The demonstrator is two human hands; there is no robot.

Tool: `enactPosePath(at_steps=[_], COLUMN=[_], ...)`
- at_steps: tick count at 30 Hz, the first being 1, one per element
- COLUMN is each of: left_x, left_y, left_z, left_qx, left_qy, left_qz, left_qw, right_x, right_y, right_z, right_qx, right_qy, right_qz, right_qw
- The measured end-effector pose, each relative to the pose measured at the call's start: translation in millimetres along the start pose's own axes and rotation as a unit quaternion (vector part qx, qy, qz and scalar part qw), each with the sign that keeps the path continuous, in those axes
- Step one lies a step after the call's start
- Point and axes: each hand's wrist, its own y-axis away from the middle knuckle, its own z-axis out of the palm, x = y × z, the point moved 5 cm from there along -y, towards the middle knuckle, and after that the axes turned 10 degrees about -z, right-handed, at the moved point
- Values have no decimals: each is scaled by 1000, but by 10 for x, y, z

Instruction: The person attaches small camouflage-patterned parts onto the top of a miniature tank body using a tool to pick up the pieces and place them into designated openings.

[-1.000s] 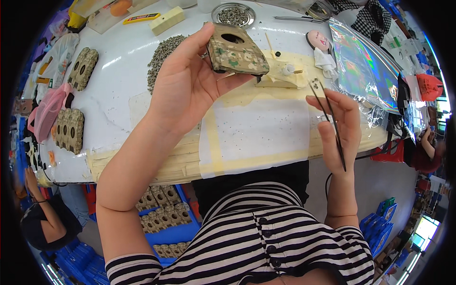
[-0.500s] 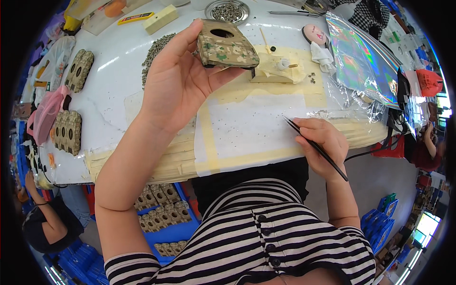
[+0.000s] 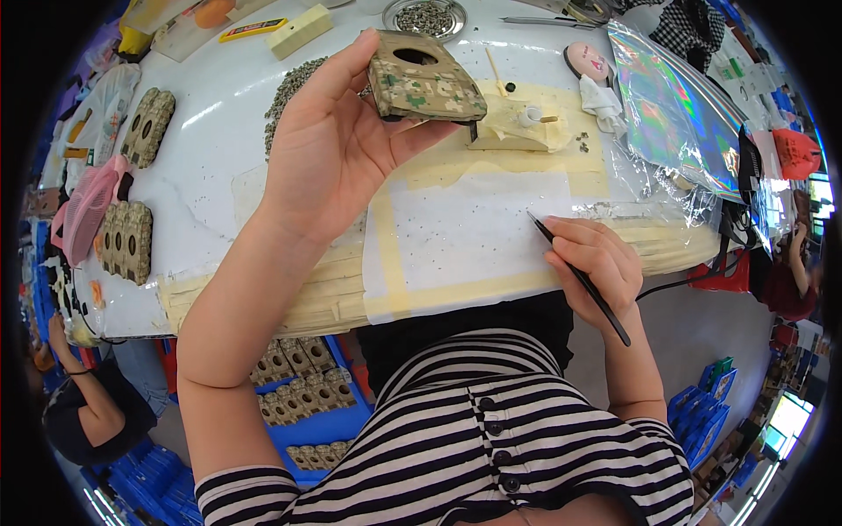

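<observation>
My left hand (image 3: 329, 145) is raised over the table, shut on a camouflage-patterned model hull (image 3: 427, 83) with a dark round hole in its top. Thumb and fingers grip it by its left end and underside. Lower and to the right, my right hand (image 3: 596, 261) pinches black tweezers (image 3: 586, 282). Their tip hovers at the right part of a white sheet (image 3: 465, 232) strewn with tiny bits. Beyond the sheet stands a block wrapped in yellowish tape (image 3: 509, 130), bearing a small white container (image 3: 529, 114); a thin wooden stick (image 3: 494, 67) lies behind it.
A metal dish (image 3: 425, 19) of small grey parts stands at the back, and a heap of similar parts (image 3: 294, 83) lies beside my left hand. More camouflage hulls (image 3: 127, 243) sit at the left. Iridescent film (image 3: 671, 114) covers the right. A blue crate (image 3: 320, 416) of hulls is below.
The tweezers in my right hand have tilted a little more upright, their rear end swinging left. My left hand keeps its hold on the hull, almost unmoved; the view has shifted slightly.
</observation>
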Motion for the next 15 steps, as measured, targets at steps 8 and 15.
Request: enactPosePath(at_steps=[8, 15], left_x=[2, 4], left_y=[1, 0], left_z=[-2, 3], left_qx=[-5, -6], left_qy=[-1, 1], left_qz=[-1, 0], left_qw=[1000, 1000], right_x=[-5, 2], right_y=[-6, 5], right_z=[5, 1], right_qx=[1, 9], right_qy=[5, 4], right_qz=[-8, -2], right_qw=[1000, 1000])
